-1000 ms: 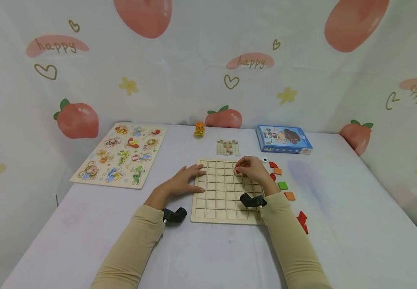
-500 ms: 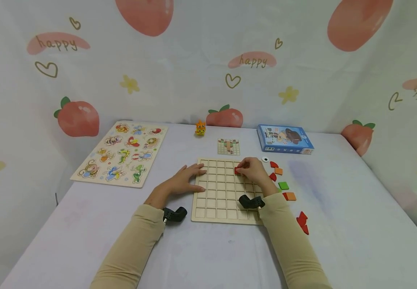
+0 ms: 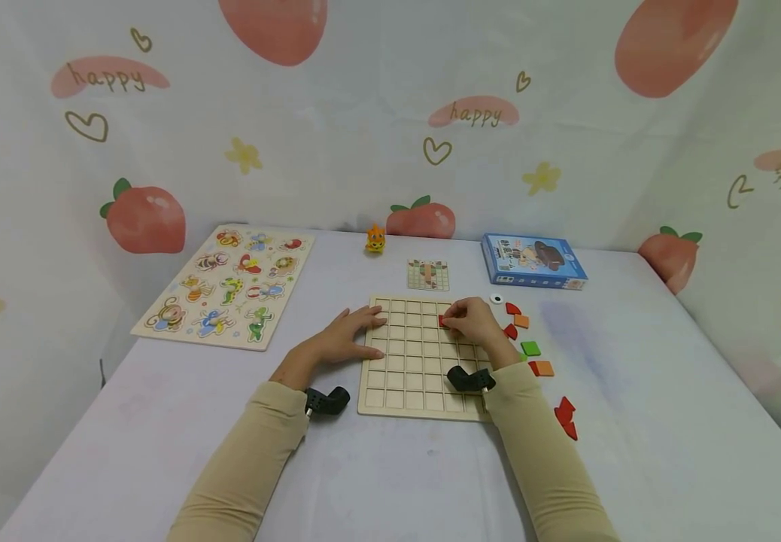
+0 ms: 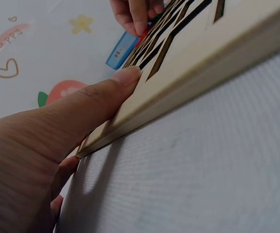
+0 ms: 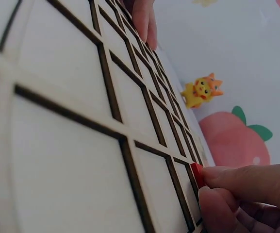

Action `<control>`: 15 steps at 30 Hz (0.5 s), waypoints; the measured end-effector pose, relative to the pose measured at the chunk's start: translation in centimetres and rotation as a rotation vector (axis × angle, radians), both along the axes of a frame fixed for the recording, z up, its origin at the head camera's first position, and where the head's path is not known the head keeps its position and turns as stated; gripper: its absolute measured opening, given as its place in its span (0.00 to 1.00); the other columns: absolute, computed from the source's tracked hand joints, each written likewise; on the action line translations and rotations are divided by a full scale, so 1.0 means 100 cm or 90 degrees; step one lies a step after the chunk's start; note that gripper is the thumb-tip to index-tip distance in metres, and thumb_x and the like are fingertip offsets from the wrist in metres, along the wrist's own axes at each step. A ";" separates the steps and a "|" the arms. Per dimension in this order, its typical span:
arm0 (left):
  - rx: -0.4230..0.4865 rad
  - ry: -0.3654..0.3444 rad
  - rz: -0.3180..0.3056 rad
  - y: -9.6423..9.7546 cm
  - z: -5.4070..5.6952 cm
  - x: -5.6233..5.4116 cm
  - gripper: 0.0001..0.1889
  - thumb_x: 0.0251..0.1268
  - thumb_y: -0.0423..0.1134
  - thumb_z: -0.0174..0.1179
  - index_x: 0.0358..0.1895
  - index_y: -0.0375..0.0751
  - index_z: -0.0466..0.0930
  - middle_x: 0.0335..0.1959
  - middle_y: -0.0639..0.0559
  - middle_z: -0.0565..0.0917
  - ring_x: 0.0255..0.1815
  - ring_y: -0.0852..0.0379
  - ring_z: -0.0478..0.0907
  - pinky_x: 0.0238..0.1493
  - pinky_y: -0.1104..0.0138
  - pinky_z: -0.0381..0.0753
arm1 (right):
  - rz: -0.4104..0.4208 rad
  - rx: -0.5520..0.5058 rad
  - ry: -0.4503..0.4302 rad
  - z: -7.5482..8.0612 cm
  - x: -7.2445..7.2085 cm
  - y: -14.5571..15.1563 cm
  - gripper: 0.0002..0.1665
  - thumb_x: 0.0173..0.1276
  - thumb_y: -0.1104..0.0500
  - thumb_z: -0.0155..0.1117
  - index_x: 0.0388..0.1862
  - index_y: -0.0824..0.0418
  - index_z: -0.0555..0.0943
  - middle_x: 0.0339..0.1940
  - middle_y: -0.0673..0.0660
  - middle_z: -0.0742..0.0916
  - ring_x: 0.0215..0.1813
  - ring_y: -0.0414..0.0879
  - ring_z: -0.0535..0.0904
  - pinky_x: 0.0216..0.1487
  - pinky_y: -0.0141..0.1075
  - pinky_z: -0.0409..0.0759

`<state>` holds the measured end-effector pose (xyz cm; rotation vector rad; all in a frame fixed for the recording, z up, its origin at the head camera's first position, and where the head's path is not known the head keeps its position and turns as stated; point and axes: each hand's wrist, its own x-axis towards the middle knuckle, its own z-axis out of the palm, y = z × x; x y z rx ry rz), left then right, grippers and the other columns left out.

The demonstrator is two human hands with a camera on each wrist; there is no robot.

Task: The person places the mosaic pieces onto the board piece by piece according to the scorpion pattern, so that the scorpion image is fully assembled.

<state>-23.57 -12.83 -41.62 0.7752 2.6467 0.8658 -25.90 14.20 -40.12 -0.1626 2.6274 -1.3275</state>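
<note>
A pale wooden grid board (image 3: 396,408) lies on the table between my two hands. My left hand (image 3: 339,337) rests on its left edge with the fingers extended, and in the left wrist view the thumb (image 4: 91,104) lies on the board's rim. With thumb and fingertips my right hand (image 3: 477,320) pinches a small red piece (image 3: 442,321) at a cell in the upper right part of the grid. In the right wrist view the red piece (image 5: 197,174) touches the grid; the fingers hide most of it, so its full shape cannot be seen.
Right of the board lie loose pieces: a green square (image 3: 530,348), orange squares (image 3: 521,321), red pieces (image 3: 566,410) and a white ring (image 3: 496,299). Behind it are a pattern card (image 3: 428,275), a toy figure (image 3: 375,240) and a blue box (image 3: 534,261). An insect puzzle board (image 3: 228,290) lies left.
My right hand has shifted slightly, and the red piece in its fingers now sits lower against the grid. My left hand has stayed on the board's edge.
</note>
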 end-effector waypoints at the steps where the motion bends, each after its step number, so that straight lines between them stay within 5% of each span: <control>1: 0.000 0.000 0.002 0.000 0.000 0.000 0.36 0.57 0.51 0.63 0.68 0.43 0.64 0.75 0.47 0.53 0.77 0.48 0.44 0.75 0.51 0.32 | -0.001 0.000 -0.002 0.000 0.000 -0.001 0.07 0.65 0.65 0.60 0.37 0.71 0.80 0.30 0.60 0.84 0.23 0.38 0.78 0.29 0.30 0.81; 15: 0.001 0.002 -0.001 -0.002 -0.003 -0.001 0.37 0.57 0.53 0.63 0.68 0.44 0.63 0.75 0.49 0.52 0.77 0.49 0.43 0.75 0.51 0.32 | 0.012 -0.031 -0.006 0.002 0.004 0.009 0.11 0.67 0.64 0.58 0.43 0.71 0.80 0.37 0.63 0.84 0.28 0.39 0.79 0.35 0.33 0.83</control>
